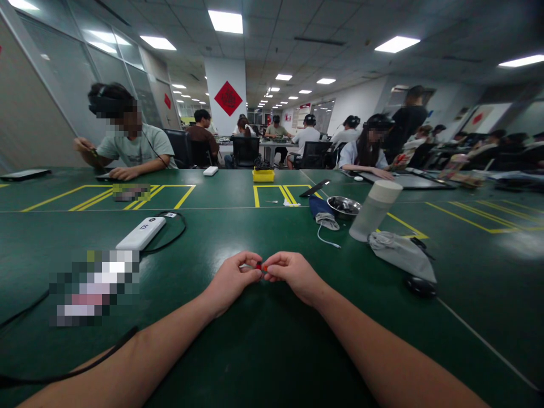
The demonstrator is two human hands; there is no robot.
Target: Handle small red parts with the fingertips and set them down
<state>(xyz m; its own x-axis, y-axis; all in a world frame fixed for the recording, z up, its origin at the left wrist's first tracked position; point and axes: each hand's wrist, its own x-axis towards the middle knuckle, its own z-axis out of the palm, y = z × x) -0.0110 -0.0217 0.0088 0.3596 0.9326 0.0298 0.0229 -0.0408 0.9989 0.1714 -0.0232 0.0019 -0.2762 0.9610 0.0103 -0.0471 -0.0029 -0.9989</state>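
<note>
Bare forearms (pixel 170 334) lay nearest the camera, slanting in over the near side of the green surface (pixel 263 351), a black cord (pixel 85 371) across the left one. Each grip was a narrow pinch: the left hand (pixel 236 280) held a small dark-red piece (pixel 258 265) between thumb and fingers, the right hand (pixel 293 275) a small orange piece (pixel 265 268). Both pieces sat almost tip to tip, midway between the left and right edges. Fingers hid most of them, so whether they touched could not be told.

Both seemed light and probably stiff, like plastic; hard to break, perhaps, but easily dropped or squeezed askew. Their outer ends looked the best places to hold, leaving the facing ends free.

Sideways room ran from the wrists toward a white pack (pixel 142 232) nearer the left edge, and toward a grey pouch (pixel 402 255) and black mouse (pixel 420 286) nearer the right. Past the right hand, a tall frosted bottle (pixel 374 212) was the likeliest thing to knock. Beyond it lay a metal bowl (pixel 341 214) and a navy pouch (pixel 319 208), with a yellow bin (pixel 263 176) close to the far edge.
</note>
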